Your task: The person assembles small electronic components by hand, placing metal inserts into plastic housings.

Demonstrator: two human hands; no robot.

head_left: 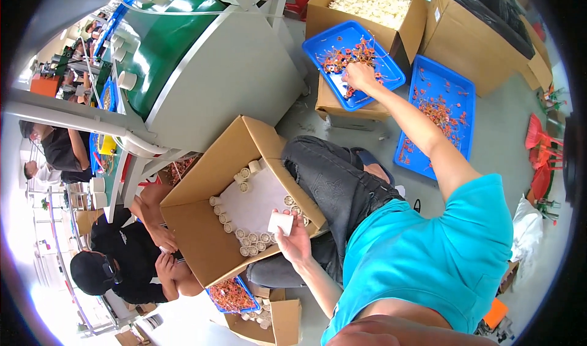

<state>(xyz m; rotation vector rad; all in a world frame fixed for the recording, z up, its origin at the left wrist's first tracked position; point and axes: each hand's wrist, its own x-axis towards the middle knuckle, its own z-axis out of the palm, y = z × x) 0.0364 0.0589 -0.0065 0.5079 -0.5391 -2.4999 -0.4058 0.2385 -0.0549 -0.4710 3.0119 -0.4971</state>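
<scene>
Left hand (295,242) clamped on white piece (280,224), centre; right hand (359,77), upper centre, grip unclear: tangled wires (365,52) may snag, spilling blue tray (324,42).

Upper left of my frame I get a green conveyor belt (174,43) with a grey side panel (238,77); lower left, a co-worker in black (131,279); upper right, a carton (468,46) with a black liner (492,10); right edge, red objects (539,150), can't tell what, above a white bag (526,230); lower right, something orange (496,313)
</scene>
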